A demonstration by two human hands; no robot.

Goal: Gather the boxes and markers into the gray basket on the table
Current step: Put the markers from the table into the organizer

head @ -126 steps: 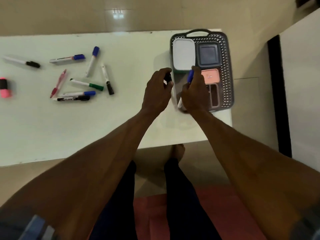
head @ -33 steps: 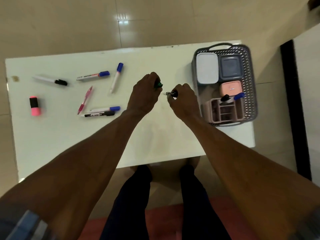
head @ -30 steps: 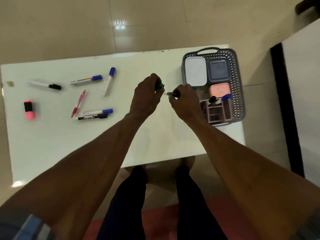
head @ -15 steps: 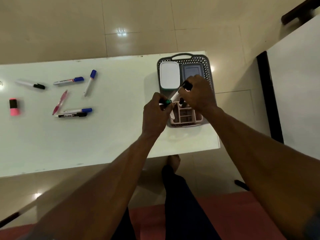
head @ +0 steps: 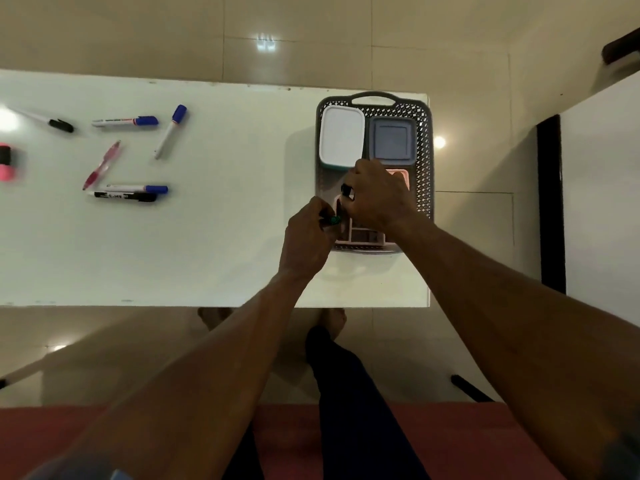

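Observation:
The gray basket [head: 424, 140] sits at the table's right end. It holds a white box [head: 341, 135], a gray-blue box [head: 392, 142], a pink box [head: 405, 176] partly under my hand, and a pink divided organizer [head: 363, 235]. My right hand [head: 377, 197] is over the organizer, shut on a black-capped marker [head: 345, 189]. My left hand [head: 308, 233] is at the basket's left edge, shut on a green-capped marker [head: 333, 220]. Loose markers lie at the left: three blue-capped markers [head: 126, 121], [head: 171, 129], [head: 138, 188], a black marker [head: 124, 196], a pink pen [head: 102, 164].
A black-capped marker [head: 52, 121] and a pink highlighter [head: 6, 162] lie at the table's far left. The white table [head: 214, 244] ends just right of the basket. A white surface [head: 602, 188] stands to the right across a floor gap.
Both hands carried their markers from the table's middle over to the basket. My right hand now sits lower over the organizer, with my left hand close beside it.

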